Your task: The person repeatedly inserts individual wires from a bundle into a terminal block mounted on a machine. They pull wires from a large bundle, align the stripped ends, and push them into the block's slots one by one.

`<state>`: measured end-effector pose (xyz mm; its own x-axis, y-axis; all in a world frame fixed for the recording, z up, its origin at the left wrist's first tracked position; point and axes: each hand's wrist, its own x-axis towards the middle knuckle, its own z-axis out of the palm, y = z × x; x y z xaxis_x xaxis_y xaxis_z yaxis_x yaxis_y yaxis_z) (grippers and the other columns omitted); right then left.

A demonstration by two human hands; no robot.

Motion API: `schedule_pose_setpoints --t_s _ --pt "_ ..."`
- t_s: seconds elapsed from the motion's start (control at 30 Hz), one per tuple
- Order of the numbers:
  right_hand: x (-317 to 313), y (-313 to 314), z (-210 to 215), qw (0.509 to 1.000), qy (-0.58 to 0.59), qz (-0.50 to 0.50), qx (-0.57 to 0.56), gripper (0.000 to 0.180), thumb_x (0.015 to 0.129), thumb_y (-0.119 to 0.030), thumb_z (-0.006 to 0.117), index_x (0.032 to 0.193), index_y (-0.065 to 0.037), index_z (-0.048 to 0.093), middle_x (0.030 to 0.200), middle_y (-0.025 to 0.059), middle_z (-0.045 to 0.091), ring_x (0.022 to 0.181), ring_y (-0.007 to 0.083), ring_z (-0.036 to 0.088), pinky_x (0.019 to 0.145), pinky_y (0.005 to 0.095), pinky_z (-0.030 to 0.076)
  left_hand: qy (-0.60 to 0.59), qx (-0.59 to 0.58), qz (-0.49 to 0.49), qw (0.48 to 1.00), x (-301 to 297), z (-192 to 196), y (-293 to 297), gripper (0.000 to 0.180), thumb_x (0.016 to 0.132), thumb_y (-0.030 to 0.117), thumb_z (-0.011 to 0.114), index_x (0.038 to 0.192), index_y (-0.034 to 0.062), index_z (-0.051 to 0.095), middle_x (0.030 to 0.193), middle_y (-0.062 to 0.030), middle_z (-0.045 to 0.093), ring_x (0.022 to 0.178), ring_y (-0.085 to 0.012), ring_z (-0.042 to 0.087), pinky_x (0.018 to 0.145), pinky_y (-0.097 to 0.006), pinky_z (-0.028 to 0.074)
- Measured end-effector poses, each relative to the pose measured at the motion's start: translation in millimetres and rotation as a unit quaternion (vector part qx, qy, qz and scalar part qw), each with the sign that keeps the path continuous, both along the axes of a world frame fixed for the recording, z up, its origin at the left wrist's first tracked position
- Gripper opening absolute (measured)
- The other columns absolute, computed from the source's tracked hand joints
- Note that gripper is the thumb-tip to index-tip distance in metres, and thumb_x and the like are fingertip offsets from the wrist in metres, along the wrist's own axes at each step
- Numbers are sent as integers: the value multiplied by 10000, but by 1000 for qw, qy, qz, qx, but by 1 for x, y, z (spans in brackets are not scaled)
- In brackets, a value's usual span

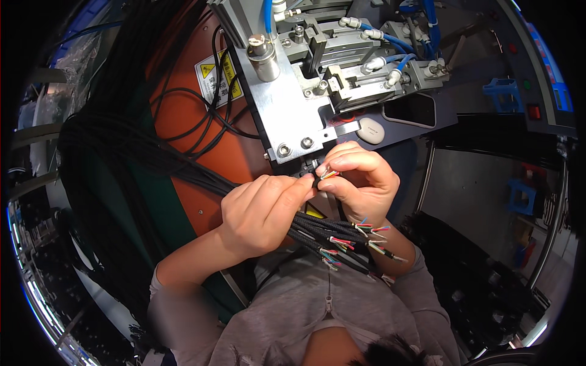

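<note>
While the left hand [262, 210] is closing around a thick bundle of black cables [183, 171], the right hand [360, 177] is pinching the end of 1 cable [316, 181] between thumb and fingertips, just below the metal plate [287, 104] of the machine [354, 67]. Both hands are sitting close together, nearly touching at the thumbs, so that the single cable is staying short and steady between them. Its stripped coloured wires [329, 174] are poking out at the right fingertips, and the fingers appear to be fanning or sorting them, though the detail is too small to tell for sure.

The bundle is draping in from the left, over the orange panel [201, 122], and passing through the left fist, which seems to be keeping the loose cables gathered and out of the way. Beyond the fist, the other cable ends [357, 238] are sticking out toward the lower right, under the right wrist, each showing small coloured wire tips; held like this, they are lying within easy reach of the right hand.

Above the hands, the machine's clamps and blue hoses [397, 43] are crowding the top of the view, with 2 bolts [295, 146] on the plate's lower edge right over the pinched cable. A yellow warning label [218, 74] is sitting on the orange panel, and thin black leads are looping across it
</note>
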<state>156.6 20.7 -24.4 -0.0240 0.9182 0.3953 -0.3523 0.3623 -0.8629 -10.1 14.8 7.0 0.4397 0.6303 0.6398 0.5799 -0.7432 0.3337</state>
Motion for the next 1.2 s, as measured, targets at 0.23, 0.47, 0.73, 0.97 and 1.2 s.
schedule_pose_setpoints --t_s 0.23,0.47,0.73,0.97,1.2 --pt "11 4 13 989 -94 60 -100 109 750 -21 752 836 11 694 815 100 676 788 161 630 748 265 478 -5 -7 6 1000 2 -2 -2 172 742 78 720 863 -5 630 655 -26 502 535 -126 516 416 -242 375" --pt "5 1 15 974 -209 -81 -16 143 679 -5 780 766 -6 667 744 89 644 705 192 612 669 288 467 35 -21 29 999 5 0 -3 135 728 52 685 840 10 622 653 -16 438 530 -126 474 402 -261 342" --pt "30 3 18 952 -275 60 -120 144 788 -87 711 822 -16 590 770 60 556 727 160 528 669 271 419 79 -39 29 996 4 -4 -1 242 680 71 654 919 33 651 749 2 526 599 -110 511 446 -232 384" --pt "33 0 12 959 -161 94 -214 122 814 -63 685 847 22 604 807 60 575 765 126 548 694 249 430 107 9 19 994 5 -3 -4 348 661 74 626 1004 46 676 745 16 520 594 -94 484 448 -213 364" --pt "20 8 0 909 -410 -76 -7 47 757 -16 666 758 7 624 721 109 596 694 256 564 638 339 454 185 -29 31 982 9 -7 -7 335 688 99 600 1007 33 676 702 16 427 609 -99 469 446 -214 353"
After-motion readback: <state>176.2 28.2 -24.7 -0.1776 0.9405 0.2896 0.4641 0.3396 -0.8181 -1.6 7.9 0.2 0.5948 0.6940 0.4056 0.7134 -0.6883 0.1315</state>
